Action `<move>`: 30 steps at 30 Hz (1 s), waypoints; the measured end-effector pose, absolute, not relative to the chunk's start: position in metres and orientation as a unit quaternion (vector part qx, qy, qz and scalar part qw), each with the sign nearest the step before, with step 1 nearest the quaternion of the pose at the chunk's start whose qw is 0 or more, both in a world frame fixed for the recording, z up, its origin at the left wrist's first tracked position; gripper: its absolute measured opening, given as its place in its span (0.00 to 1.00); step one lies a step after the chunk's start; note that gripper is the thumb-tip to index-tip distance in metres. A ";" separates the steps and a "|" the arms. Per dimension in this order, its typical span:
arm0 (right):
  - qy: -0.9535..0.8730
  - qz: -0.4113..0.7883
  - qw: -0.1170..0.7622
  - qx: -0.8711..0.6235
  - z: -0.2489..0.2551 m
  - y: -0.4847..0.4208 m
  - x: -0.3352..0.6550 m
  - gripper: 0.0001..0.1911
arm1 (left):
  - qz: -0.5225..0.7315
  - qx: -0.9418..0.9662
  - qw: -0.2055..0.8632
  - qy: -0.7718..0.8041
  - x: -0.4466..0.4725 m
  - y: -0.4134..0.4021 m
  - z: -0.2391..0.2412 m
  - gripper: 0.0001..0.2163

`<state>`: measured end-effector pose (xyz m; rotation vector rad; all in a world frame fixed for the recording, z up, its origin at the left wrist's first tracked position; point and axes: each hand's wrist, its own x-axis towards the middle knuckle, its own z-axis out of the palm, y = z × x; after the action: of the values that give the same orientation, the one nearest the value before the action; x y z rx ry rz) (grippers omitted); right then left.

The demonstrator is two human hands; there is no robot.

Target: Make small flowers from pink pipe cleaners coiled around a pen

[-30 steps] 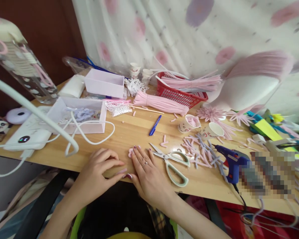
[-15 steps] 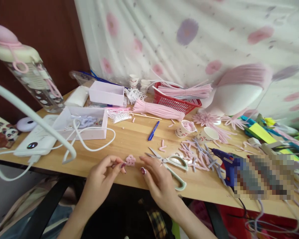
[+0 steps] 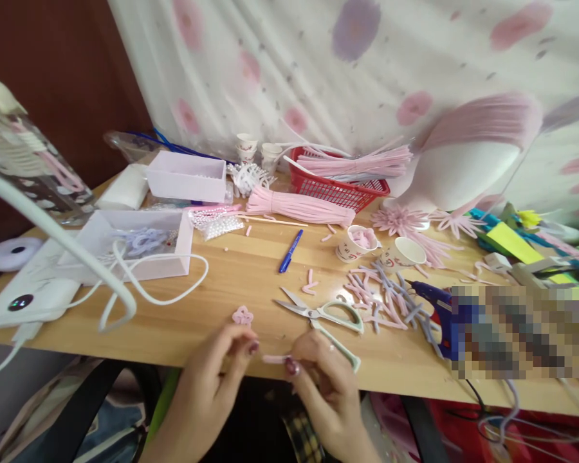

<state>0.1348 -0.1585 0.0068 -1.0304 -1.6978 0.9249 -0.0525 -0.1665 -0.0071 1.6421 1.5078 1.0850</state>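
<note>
Both my hands are at the front edge of the wooden table [image 3: 197,302]. My right hand [image 3: 325,379] pinches one end of a short pink pipe-cleaner piece [image 3: 274,359] between thumb and fingers. My left hand [image 3: 217,379] is curled with its fingertips close to the other end of that piece; whether it touches is unclear. A small pink twisted flower shape [image 3: 242,316] lies on the table just beyond my left hand. Open scissors with pale green handles [image 3: 325,315] lie just beyond my right hand.
A blue glue gun [image 3: 437,308] lies right of a heap of cut pink and lilac pieces [image 3: 386,296]. Farther back are two paper cups [image 3: 357,241], a blue pen [image 3: 290,251], a red basket [image 3: 342,186], pink stem bundles [image 3: 299,207], clear boxes [image 3: 139,247], a white cable [image 3: 139,289].
My hands left the pink flower shape on the table and drew back to the front edge. My right hand now pinches a short pink piece. The view shifted slightly left.
</note>
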 end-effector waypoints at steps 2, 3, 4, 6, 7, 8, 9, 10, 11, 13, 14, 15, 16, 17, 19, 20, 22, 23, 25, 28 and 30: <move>-0.644 0.307 0.510 -0.480 0.012 -0.148 0.156 0.08 | 0.405 0.643 0.157 0.631 -0.061 -0.158 -0.013 0.08; -0.605 0.270 0.533 -0.527 0.014 -0.141 0.169 0.07 | 0.386 0.647 0.093 0.651 -0.064 -0.154 -0.017 0.10; -0.560 0.233 0.548 -0.576 0.016 -0.134 0.183 0.06 | 0.370 0.653 0.051 0.659 -0.066 -0.150 -0.020 0.11; -0.488 0.168 0.538 -0.667 0.017 -0.119 0.211 0.12 | 0.351 0.676 0.035 0.647 -0.065 -0.146 -0.026 0.09; -0.478 0.179 0.511 -0.691 0.017 -0.113 0.223 0.17 | 0.359 0.677 0.049 0.640 -0.063 -0.145 -0.028 0.08; -0.467 0.185 0.505 -0.702 0.017 -0.109 0.232 0.22 | 0.373 0.671 0.083 0.635 -0.059 -0.145 -0.028 0.07; -0.459 0.176 0.507 -0.708 0.017 -0.107 0.237 0.25 | 0.390 0.661 0.138 0.626 -0.055 -0.146 -0.026 0.06; -0.451 0.157 0.514 -0.712 0.018 -0.107 0.239 0.26 | 0.405 0.639 0.208 0.620 -0.050 -0.147 -0.024 0.06; -0.448 0.136 0.525 -0.711 0.018 -0.108 0.237 0.24 | 0.417 0.610 0.285 0.611 -0.045 -0.148 -0.020 0.06; -0.467 0.125 0.533 -0.695 0.021 -0.116 0.223 0.16 | 0.429 0.543 0.426 0.583 -0.035 -0.148 -0.010 0.07; -0.497 0.158 0.522 -0.674 0.023 -0.120 0.212 0.12 | 0.434 0.519 0.475 0.563 -0.031 -0.147 -0.004 0.08; -0.539 0.214 0.496 -0.647 0.025 -0.124 0.201 0.12 | 0.438 0.509 0.511 0.537 -0.027 -0.145 0.002 0.08; -0.579 0.269 0.459 -0.617 0.026 -0.128 0.190 0.14 | 0.434 0.509 0.538 0.513 -0.024 -0.143 0.007 0.08; -0.619 0.314 0.418 -0.586 0.027 -0.131 0.180 0.17 | 0.418 0.512 0.560 0.499 -0.021 -0.140 0.012 0.07; -0.664 0.369 0.372 -0.534 0.029 -0.133 0.165 0.18 | 0.381 0.529 0.588 0.478 -0.017 -0.136 0.019 0.07; -0.675 0.390 0.361 -0.511 0.029 -0.133 0.160 0.18 | 0.373 0.536 0.591 0.473 -0.016 -0.134 0.021 0.06; -0.682 0.430 0.350 -0.477 0.028 -0.131 0.156 0.17 | 0.372 0.541 0.592 0.467 -0.015 -0.131 0.023 0.06; -0.681 0.447 0.345 -0.466 0.027 -0.130 0.155 0.16 | 0.377 0.538 0.593 0.465 -0.014 -0.130 0.023 0.06; -0.675 0.466 0.343 -0.457 0.025 -0.128 0.156 0.14 | 0.386 0.526 0.597 0.467 -0.013 -0.130 0.021 0.07; -0.655 0.484 0.368 -0.449 0.020 -0.126 0.154 0.13 | 0.381 0.512 0.604 0.477 -0.010 -0.131 0.018 0.10; -0.629 0.519 0.389 -0.428 0.015 -0.127 0.151 0.14 | 0.383 0.509 0.603 0.481 -0.006 -0.132 0.016 0.13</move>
<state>0.1506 -0.1265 0.0148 -1.0871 -1.5999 1.3200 -0.0055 -0.1320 0.0165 1.1777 1.1130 0.8866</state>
